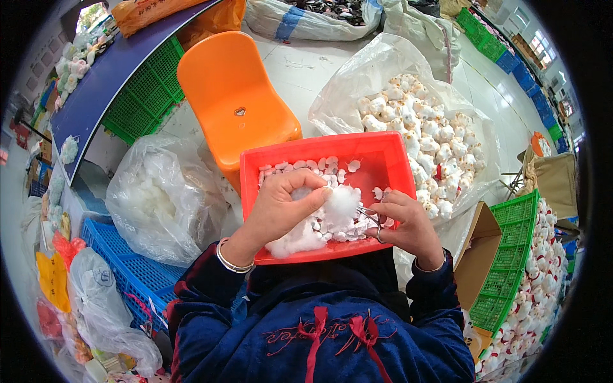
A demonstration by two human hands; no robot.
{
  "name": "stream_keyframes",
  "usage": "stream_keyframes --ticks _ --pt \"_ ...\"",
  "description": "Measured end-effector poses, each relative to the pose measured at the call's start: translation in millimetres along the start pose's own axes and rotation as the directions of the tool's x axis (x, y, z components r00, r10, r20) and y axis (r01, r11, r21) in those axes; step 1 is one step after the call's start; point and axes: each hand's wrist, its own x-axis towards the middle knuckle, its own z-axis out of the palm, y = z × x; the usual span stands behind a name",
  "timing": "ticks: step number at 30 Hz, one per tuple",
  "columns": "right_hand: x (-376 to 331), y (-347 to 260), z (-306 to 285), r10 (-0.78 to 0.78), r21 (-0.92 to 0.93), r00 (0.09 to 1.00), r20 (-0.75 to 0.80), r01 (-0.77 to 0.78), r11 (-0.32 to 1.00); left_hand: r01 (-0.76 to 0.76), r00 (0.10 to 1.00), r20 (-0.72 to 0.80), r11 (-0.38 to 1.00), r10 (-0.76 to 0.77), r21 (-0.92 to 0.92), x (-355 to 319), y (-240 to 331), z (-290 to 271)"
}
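Observation:
A red plastic tub [383, 150] rests at my lap, holding many small white fabric pieces [329, 167]. Over it, my left hand [279, 207] pinches a small white piece at its fingertips, beside a tuft of white stuffing [343, 203]. In my right hand [408, 220] is a pair of metal forceps [382, 233] with finger rings; their tip meets the tuft's right side. More loose stuffing [297, 239] lies in the tub's near left part. Fingers hide most of the small piece.
An orange chair [227, 96] stands beyond the tub. To its left, a clear bag [159, 198] holds stuffing, near a blue crate [118, 255]. At right are a large clear bag of small white plush pieces [428, 137], a cardboard box [480, 255] and a green crate [514, 255].

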Motion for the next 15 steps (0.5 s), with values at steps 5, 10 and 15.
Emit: stream_keyframes --ticks 5,10,15 --pt "0 2 5 0.034 0.03 0.999 -0.013 -0.034 0.999 -0.038 0.999 0.021 0.999 0.038 -0.002 3 8 4" --pt "-6 8 8 0.116 0.113 0.992 -0.038 -0.111 0.987 -0.054 0.996 -0.068 0.998 0.052 -0.033 4 10 5" --pt "-7 10 12 0.065 0.173 0.996 -0.06 -0.053 0.984 0.016 0.997 -0.078 0.994 -0.024 -0.108 4 9 8"
